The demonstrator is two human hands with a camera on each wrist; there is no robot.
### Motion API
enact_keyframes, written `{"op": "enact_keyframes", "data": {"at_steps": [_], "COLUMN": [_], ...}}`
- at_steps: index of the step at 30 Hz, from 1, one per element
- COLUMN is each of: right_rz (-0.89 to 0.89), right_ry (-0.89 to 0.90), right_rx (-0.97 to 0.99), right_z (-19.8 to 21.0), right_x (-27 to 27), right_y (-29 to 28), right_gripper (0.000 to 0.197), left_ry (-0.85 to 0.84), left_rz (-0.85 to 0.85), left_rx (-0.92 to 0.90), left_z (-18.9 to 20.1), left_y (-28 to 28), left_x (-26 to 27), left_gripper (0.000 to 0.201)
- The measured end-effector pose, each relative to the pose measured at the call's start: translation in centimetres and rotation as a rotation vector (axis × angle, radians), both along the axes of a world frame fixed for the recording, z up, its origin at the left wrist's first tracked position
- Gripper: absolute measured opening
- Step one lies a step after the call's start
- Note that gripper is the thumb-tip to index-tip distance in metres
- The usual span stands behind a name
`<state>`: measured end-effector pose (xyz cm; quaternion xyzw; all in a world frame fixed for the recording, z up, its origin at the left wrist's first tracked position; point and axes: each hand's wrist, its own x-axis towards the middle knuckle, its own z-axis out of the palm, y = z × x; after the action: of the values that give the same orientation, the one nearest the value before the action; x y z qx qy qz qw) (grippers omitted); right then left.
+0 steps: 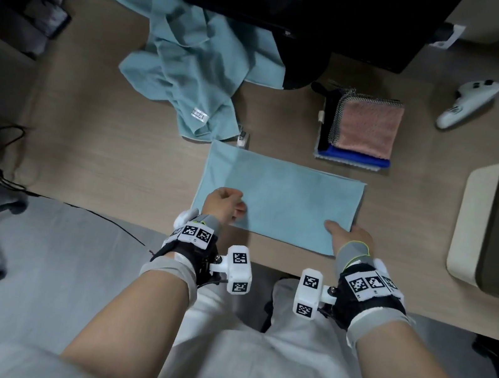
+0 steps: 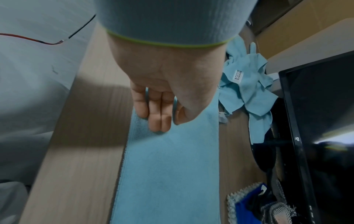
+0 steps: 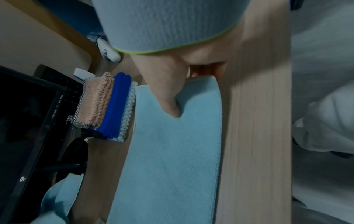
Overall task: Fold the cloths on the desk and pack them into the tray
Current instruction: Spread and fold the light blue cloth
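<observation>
A light blue cloth [image 1: 286,195] [image 2: 168,174] [image 3: 172,166] lies folded into a flat rectangle near the desk's front edge. My left hand [image 1: 225,204] [image 2: 168,121] rests on its near left corner, with straight fingers and the thumb on top of the fabric. My right hand [image 1: 346,234] [image 3: 178,94] pinches the near right corner, which is slightly raised, thumb on top and fingers tucked beneath. The tray [image 1: 469,225], a white bin with a dark inside, stands at the desk's right end.
Crumpled light blue cloths [image 1: 188,73] [image 2: 249,94] lie at the back left. A stack of folded cloths [image 1: 367,126] [image 3: 107,106], pink on top, sits behind the flat cloth. Behind both stands a black monitor [image 1: 305,6]. A white controller [image 1: 467,103] lies at the back right.
</observation>
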<state>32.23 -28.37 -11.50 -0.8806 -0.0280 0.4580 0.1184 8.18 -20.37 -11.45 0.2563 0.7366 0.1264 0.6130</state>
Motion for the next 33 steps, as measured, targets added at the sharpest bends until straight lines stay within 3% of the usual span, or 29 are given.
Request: {"op": "enact_keyframes", "data": {"at_steps": [3, 12, 17, 21, 25, 28, 33], "right_rz": [0.065, 0.05, -0.023, -0.111, -0.133, -0.132, -0.112], "right_ry": [0.01, -0.012, 0.021, 0.044, 0.109, 0.144, 0.246], "right_rx": [-0.008, 0.005, 0.11, 0.27, 0.351, 0.413, 0.498], "right_z": [0.3, 0.4, 1.7, 1.6, 2.9, 4.1, 5.0], "right_x": [0.9, 4.6, 6.0, 6.0, 5.7, 5.8, 4.5], "right_y": [-0.9, -6.7, -7.4, -7.9, -7.7, -7.2, -5.4], "right_gripper": [0.051, 0.019, 0.028, 0.036, 0.018, 0.012, 0.014], "left_ry": [0.026, 0.084, 0.03, -0.145, -0.203, -0.229, -0.263], "left_rz": [0.002, -0.065, -0.077, -0.068, -0.152, -0.175, -0.158], "left_rx": [0.001, -0.013, 0.003, -0.046, -0.132, -0.15, -0.175], "left_z": [0.0, 0.3, 1.0, 2.3, 1.6, 0.9, 1.3], "left_y": [-0.8, -5.3, -6.7, -7.4, -7.8, -7.8, -7.3], "left_x": [0.6, 4.3, 7.2, 9.7, 11.5, 11.9, 11.3], "left_gripper": [0.01, 0.004, 0.008, 0.015, 0.005, 0.017, 0.016]}}
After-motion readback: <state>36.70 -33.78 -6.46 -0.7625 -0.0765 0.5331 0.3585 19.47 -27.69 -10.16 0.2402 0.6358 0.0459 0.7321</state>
